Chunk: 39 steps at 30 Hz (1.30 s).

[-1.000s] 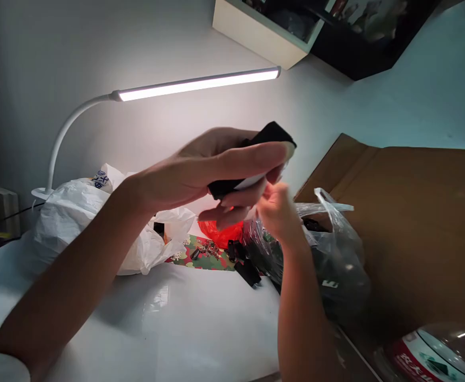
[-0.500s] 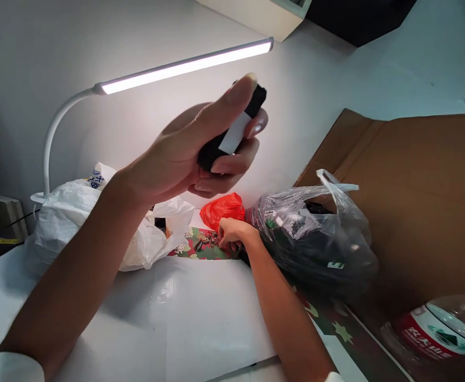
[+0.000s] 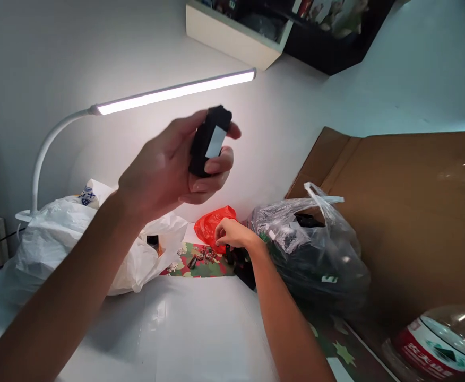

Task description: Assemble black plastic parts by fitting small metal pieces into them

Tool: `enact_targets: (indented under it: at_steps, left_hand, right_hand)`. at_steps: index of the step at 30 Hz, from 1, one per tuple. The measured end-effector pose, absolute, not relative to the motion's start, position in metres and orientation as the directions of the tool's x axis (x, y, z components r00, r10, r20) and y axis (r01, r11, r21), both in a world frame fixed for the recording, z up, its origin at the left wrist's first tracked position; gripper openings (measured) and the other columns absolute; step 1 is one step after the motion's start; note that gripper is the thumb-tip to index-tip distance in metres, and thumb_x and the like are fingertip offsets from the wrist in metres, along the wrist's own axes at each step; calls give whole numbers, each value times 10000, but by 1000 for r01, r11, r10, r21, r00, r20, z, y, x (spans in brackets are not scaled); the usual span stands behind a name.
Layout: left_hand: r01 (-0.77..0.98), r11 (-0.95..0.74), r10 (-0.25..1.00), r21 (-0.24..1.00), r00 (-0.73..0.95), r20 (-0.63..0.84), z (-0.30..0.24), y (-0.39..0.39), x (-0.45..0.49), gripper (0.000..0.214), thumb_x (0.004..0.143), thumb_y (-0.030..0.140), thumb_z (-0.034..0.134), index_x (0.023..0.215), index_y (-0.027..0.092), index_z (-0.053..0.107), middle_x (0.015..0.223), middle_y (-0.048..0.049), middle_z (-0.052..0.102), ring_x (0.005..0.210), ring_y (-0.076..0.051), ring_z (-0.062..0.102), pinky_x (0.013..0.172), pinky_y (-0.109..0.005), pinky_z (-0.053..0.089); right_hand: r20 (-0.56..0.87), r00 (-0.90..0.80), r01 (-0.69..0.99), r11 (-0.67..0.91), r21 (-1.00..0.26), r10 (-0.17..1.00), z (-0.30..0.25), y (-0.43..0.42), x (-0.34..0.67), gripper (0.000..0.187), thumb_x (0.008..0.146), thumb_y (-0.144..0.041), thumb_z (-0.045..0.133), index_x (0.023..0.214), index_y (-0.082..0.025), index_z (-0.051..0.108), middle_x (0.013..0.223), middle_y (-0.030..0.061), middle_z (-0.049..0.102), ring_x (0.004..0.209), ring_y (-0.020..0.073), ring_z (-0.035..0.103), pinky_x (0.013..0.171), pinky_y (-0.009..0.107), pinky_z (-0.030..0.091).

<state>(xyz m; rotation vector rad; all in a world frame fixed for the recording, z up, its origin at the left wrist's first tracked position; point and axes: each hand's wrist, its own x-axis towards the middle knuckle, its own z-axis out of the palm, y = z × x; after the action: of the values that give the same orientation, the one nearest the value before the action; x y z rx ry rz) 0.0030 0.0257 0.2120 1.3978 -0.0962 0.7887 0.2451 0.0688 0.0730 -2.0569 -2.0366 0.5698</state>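
Observation:
My left hand [image 3: 164, 164] is raised in front of the lamp and grips a small black block-shaped object [image 3: 201, 139] with a white label on one face. Its thumb and fingers wrap round the object, whose exact kind I cannot make out. Farther down, my right hand [image 3: 234, 233] hovers by a red plastic bag [image 3: 212, 223], its fingers curled downward in a pinch. Whatever may be between those fingertips is too small to name. Below it lie a pile of small dark metal pieces [image 3: 206, 254] on a patterned sheet [image 3: 212, 270] and some black items [image 3: 245, 268].
A white plastic bag [image 3: 61, 223] stands at the left near the lit desk lamp [image 3: 177, 94]. On the right are a filled clear bag [image 3: 316, 254], a cardboard box [image 3: 407, 201] and a bottle [image 3: 439, 339]. A white sheet [image 3: 184, 329] covers the near table.
The left thumb has shifted off the black object's front, showing more of it. My right hand has lifted slightly from the small pieces. The camera view has tilted up.

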Motion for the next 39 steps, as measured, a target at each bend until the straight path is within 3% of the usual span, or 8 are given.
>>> enact_targets:
  at_steps: [3,4,8,12,18,26,31,39]
  left_hand:
    - [-541,60,410,839,780,473,209,30,1,390,1104,457,421,984,182,670,661,23,429,451,-74,386,392,-169,251]
    - [-544,100,407,833,786,465,209,30,1,373,1100,447,435,975,184,667,665,24,427,455,-74,385,390,-168,243]
    - [-541,225,395,810,811,432,209,27,-2,392,1101,426,410,954,171,668,685,20,421,481,-80,389,396,-165,252]
    - [-540,259,400,800,814,421,210,24,-4,399,1102,389,373,958,166,670,691,20,403,490,-86,365,401,-158,290]
    - [-524,209,401,826,816,416,207,29,-4,302,1066,354,447,972,169,667,710,22,410,517,-87,373,424,-156,299]
    - [-421,-92,475,902,778,411,201,25,8,305,1037,456,514,1014,172,622,823,6,493,555,-74,417,436,-168,292]
    - [-429,-360,497,828,663,560,194,24,18,382,1032,576,592,1039,194,580,872,10,561,601,-79,536,421,-156,371]
    - [-395,-543,463,741,596,656,192,27,27,369,992,512,706,967,217,486,825,25,651,536,-110,650,368,-184,438]
  right_hand:
    - [139,-59,876,118,-468,989,94,61,244,94,881,-103,743,801,-150,759,894,70,818,868,185,761,786,238,564]
    - [216,-67,861,166,-481,974,101,56,242,62,905,-141,722,883,-158,778,934,72,827,907,190,768,827,245,568]
    - [514,-73,736,394,-551,855,123,36,234,313,976,-273,645,1269,-192,719,976,51,806,895,177,752,838,284,587]
    - [647,-110,594,572,-566,754,136,23,226,228,990,-339,636,1071,-184,781,968,47,760,780,151,704,732,288,586]
    - [832,-31,427,760,-491,555,155,6,219,234,991,-338,642,1041,-221,838,1011,37,677,719,116,668,631,287,645]
    - [933,224,288,895,-340,282,171,-23,217,99,949,-282,749,967,-246,840,977,13,712,743,117,712,702,353,729]
    - [917,250,238,898,-369,311,175,-34,211,125,947,-256,741,1017,-253,844,955,12,726,792,120,732,751,335,746]
    - [933,176,57,943,-327,313,165,-24,198,226,971,-161,715,1003,-326,866,989,11,717,760,112,744,732,290,735]
